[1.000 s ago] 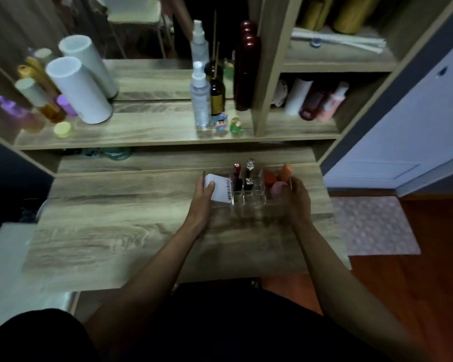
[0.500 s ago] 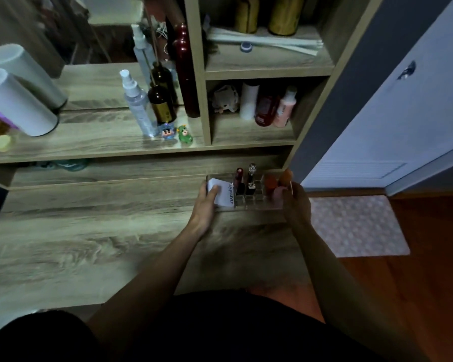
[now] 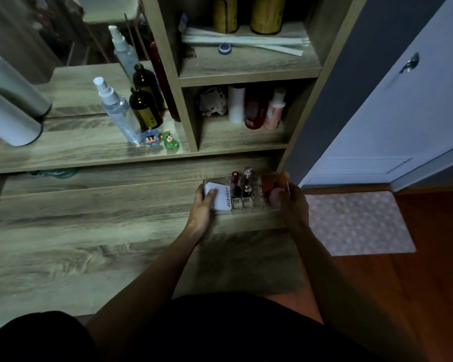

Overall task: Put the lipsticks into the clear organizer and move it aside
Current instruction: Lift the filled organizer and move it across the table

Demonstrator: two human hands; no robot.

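The clear organizer (image 3: 255,203) sits near the right end of the wooden table (image 3: 89,231), close to the shelf unit. Two lipsticks stand upright in its middle slots: a dark red one (image 3: 235,178) and one with a silvery top (image 3: 247,178). A white compact (image 3: 221,198) fills its left part, and orange and pink sponges (image 3: 273,184) its right part. My left hand (image 3: 202,212) grips the organizer's left end, thumb on the compact. My right hand (image 3: 293,205) grips its right end.
A raised shelf behind carries a spray bottle (image 3: 118,111), a dark bottle (image 3: 144,108), two small figurines (image 3: 161,139) and white cylinders (image 3: 8,111). Cubbies (image 3: 246,108) hold more bottles. The table's right edge drops to a floor mat (image 3: 356,223) and a door.
Both hands have slid the organizer to the right along the table toward its right end; the view has panned right with it.
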